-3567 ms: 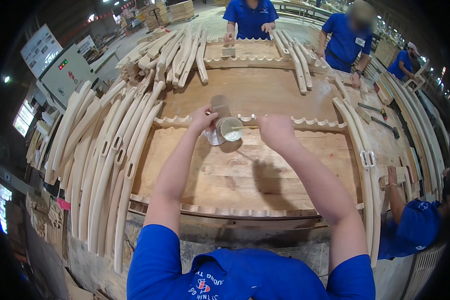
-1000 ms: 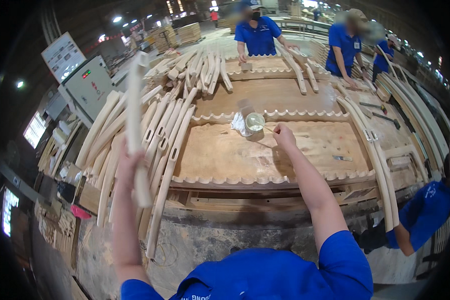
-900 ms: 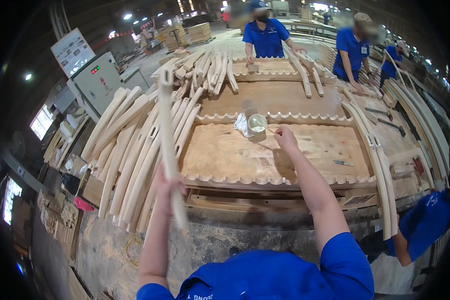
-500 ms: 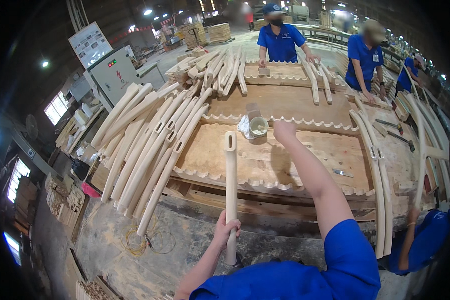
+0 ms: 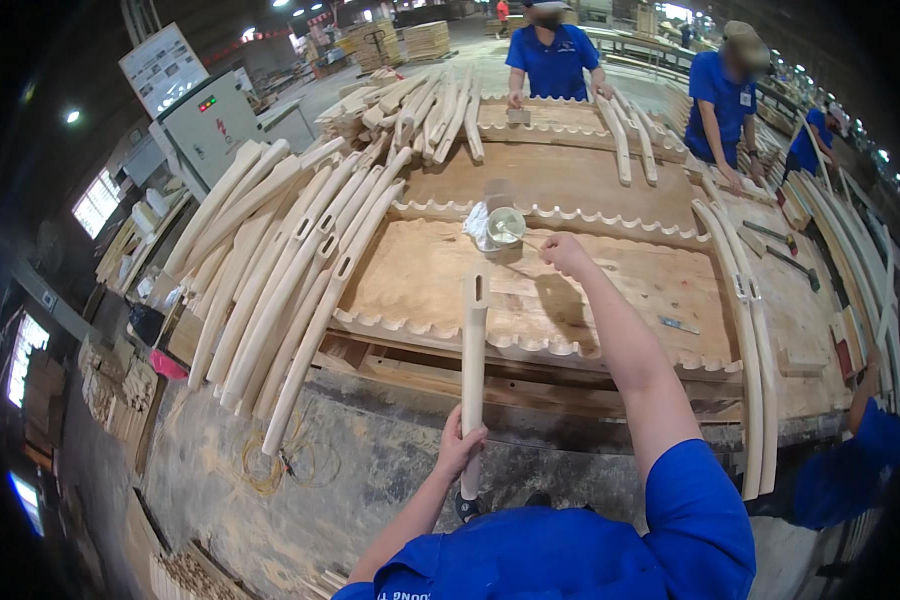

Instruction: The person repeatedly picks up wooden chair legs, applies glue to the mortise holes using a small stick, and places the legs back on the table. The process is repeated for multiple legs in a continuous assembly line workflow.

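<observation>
Your left hand (image 5: pixel 460 447) is closing its fingers around the lower end of a long pale wooden piece (image 5: pixel 473 370), holding it nearly upright in front of your chest; the slotted upper end of the piece is leaning over the near scalloped edge of the table (image 5: pixel 610 300). Your right hand (image 5: pixel 567 254) is reaching out well beyond the left one, over the tabletop, with its fingers curled and pinching a thin stick (image 5: pixel 526 241) whose far tip is pointing at the small round cup (image 5: pixel 505 224) just to the left of that hand; how tightly the fingers are closing on it is hard to tell at this size. A crumpled white cloth (image 5: pixel 478 226) is lying against the cup on its left side. Further left of both hands, a large stack of curved wooden pieces (image 5: pixel 290 270) is fanning across the table's left edge, and more of them (image 5: pixel 425 105) are piling up beyond your right hand at the far side. To the right of your right arm, two curved pieces (image 5: pixel 752 340) are running along the table's right side, and a small flat tool (image 5: pixel 678 325) is lying on the boards near your forearm. Beyond the table, people in blue shirts (image 5: pixel 550 60) are working.
</observation>
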Demonstrator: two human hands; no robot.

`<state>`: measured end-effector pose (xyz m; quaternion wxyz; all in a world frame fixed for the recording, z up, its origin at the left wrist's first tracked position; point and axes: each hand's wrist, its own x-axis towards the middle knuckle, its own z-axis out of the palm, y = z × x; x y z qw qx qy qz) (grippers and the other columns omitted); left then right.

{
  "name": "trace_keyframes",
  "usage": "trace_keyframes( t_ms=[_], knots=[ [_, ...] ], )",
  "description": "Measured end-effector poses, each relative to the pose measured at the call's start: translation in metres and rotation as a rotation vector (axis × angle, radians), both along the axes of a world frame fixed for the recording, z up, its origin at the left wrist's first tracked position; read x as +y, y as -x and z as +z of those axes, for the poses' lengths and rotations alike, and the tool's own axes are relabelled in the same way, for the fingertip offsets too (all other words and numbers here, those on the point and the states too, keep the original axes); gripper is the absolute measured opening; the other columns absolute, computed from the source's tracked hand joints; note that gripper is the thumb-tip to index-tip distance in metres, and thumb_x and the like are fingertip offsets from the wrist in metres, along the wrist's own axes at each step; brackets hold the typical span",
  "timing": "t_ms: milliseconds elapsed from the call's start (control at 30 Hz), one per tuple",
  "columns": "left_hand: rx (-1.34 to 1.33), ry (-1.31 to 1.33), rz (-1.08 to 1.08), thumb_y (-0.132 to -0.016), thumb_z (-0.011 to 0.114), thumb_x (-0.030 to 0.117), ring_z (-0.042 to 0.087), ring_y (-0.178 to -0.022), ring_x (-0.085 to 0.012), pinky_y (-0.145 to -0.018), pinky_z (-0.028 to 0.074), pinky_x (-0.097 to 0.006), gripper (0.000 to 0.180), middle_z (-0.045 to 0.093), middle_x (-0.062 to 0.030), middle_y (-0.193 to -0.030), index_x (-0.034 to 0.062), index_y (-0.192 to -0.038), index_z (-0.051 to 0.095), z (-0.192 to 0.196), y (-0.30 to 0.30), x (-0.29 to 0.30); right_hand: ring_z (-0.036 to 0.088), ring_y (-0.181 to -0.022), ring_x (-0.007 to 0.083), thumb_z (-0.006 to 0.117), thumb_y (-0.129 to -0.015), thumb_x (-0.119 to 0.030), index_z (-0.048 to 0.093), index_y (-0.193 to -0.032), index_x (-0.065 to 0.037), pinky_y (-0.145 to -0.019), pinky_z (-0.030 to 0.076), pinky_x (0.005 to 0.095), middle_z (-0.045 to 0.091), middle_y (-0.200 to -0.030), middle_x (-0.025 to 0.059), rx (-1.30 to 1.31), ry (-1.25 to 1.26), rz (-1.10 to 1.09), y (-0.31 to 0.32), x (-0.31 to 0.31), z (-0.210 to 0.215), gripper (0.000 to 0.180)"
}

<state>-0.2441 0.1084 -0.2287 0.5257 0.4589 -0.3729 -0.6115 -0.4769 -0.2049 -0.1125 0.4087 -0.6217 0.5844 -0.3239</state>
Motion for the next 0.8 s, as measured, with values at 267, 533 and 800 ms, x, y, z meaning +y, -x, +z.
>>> trace_keyframes(
  t_ms=[267,533,800],
  knots=[
    [0.117,-0.068,-0.081,-0.081,0.059,0.008,0.053,-0.059,-0.0133,-0.054,0.048,-0.027,0.051,0.054,-0.0049,-0.077,0.0075,-0.127,0.037,-0.003,0.001,-0.004,0.063,-0.083,0.0307,0.057,-0.079,-0.017,0.065,-0.087,-0.005,-0.074,0.049,0.0404,0.066,-0.088,0.0165,0.354,0.136,-0.094,-0.001,0.001,0.003,0.017],
    [0.057,-0.079,-0.067,-0.085,0.058,0.012,0.053,-0.059,-0.0125,-0.053,0.047,-0.026,0.04,0.053,-0.0041,-0.075,0.0074,-0.12,0.041,-0.009,-0.01,-0.002,0.063,-0.086,0.0296,0.054,-0.081,-0.019,0.066,-0.089,-0.008,-0.074,0.049,0.0409,0.066,-0.087,0.0139,0.536,0.324,-0.231,-0.02,0.018,0.02,0.019],
    [-0.02,-0.078,-0.114,-0.085,0.059,0.013,0.053,-0.06,-0.0116,-0.055,0.048,-0.026,0.042,0.052,-0.003,-0.076,0.0084,-0.122,0.04,0.002,-0.012,-0.002,0.06,-0.095,0.0251,0.053,-0.083,-0.013,0.064,-0.094,-0.013,-0.078,0.048,0.0417,0.064,-0.096,0.0077,1.173,0.635,-0.179,-0.034,0.008,0.054,0.016]
  ],
)
